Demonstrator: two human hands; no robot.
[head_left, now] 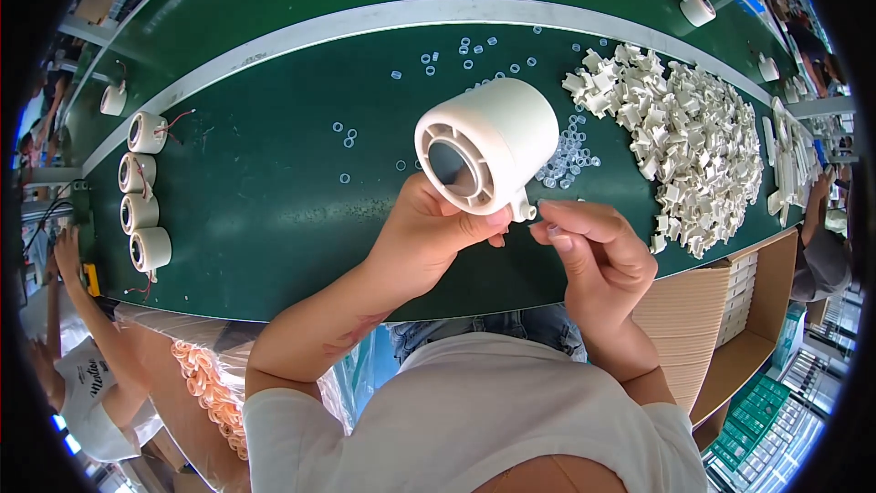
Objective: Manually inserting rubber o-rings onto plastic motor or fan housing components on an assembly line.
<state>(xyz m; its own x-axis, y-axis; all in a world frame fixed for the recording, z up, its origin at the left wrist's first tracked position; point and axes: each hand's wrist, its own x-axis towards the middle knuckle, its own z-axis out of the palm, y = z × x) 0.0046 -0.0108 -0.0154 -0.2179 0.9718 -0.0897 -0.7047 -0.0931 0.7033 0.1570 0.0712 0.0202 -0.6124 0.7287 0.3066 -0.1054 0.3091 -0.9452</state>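
Note:
My left hand (429, 233) is wrapped round the lower side of a white cylindrical plastic housing (511, 123), holding it tilted above the green worktable. Its open end faces left and toward me, showing an inner ring with ribs. A short stub (522, 209) sticks out of its lower side. Just right of that stub, my right hand (602, 260) has its thumb and forefinger pinched together; whatever lies between them is too small to make out. Behind the housing lies a heap of small clear plastic rings (570, 157), partly hidden by it.
A big pile of small white plastic parts (698, 151) covers the table's right side. Several similar housings (139, 213) with red wires stand in a row at left. A cardboard box (744, 356) is at lower right, orange rings (208, 388) at lower left. Co-workers sit at both sides.

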